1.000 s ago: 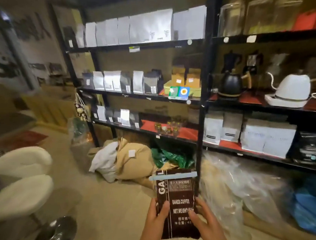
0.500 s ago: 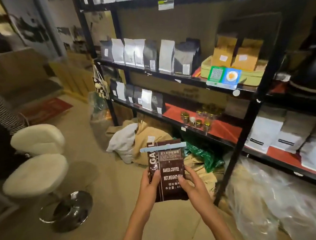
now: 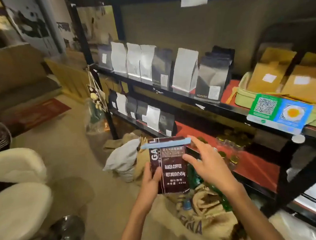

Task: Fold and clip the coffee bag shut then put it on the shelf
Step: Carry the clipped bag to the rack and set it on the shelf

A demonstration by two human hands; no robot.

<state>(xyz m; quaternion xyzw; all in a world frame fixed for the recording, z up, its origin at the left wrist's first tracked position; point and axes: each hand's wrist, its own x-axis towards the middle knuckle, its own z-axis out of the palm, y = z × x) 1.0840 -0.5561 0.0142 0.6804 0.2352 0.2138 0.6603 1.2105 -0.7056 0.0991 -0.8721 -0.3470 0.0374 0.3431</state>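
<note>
- The coffee bag [image 3: 173, 168] is dark brown with white words on it. It stands up tall in the air, with its long side going up and down and its front facing the person.
- A light blue clip [image 3: 165, 144] lies flat across the top of the bag, going from left to right. It sticks out a bit past both sides of the bag.
- The left hand [image 3: 151, 179] holds the bag by its lower left edge. The thumb is on the front and the other fingers are hidden behind the bag.
- The right hand [image 3: 207, 163] is open with its fingers spread out. It holds nothing. Its fingertips are right by the right edge of the bag and the end of the clip, but it is hard to tell if they touch.
- The bag is in front of the black shelf [image 3: 218, 107], down near the lower board with the red mat [image 3: 251, 161].
- On that red mat there is bare room just to the right of the bag, past some small jars [image 3: 229, 152] with gold lids.
- The board above is crowded with a row of white and grey bags [image 3: 168, 66].
- Below the bag, brown sacks [image 3: 204, 211] lie on the floor.
- To the near left are two white stools [image 3: 18, 206], well apart from the bag.
</note>
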